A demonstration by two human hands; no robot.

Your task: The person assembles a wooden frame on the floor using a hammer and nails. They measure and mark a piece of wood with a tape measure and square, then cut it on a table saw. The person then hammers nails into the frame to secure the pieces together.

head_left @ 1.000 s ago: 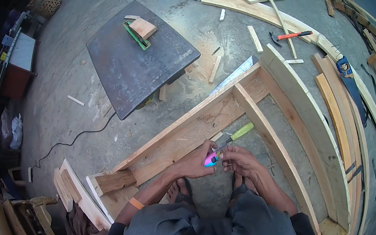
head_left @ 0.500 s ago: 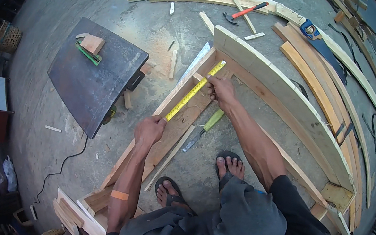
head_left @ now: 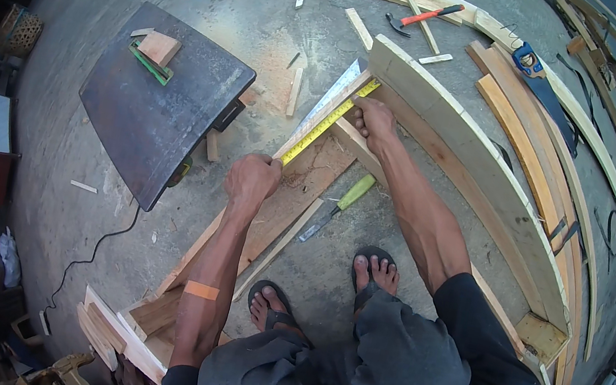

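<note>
A wooden frame stands on the floor, with a side board [head_left: 189,258] on the left and a taller curved board [head_left: 483,156] on the right. Along the side board's upper edge stretches a yellow tape measure [head_left: 327,121], its far end near the corner where the boards meet. My right hand [head_left: 376,121] pinches the tape close to that far end. At its near end my left hand [head_left: 252,180] is closed on the tape; the case is not visible. Below my right hand a green-handled chisel [head_left: 356,192] lies on the floor, beside a thin wood strip [head_left: 279,248].
On the left stands a dark metal-topped table [head_left: 161,101] carrying a wood block [head_left: 159,48] and trailing a black cord [head_left: 91,261]. Beyond the frame lie a claw hammer [head_left: 432,16], a handsaw [head_left: 546,89] and curved planks [head_left: 523,134]. My sandalled feet are inside the frame.
Both hands have shifted farther away with the tape, which now lies closer along the side board's top edge. A crosspiece under my right hand shows more clearly. The view has shifted slightly.
</note>
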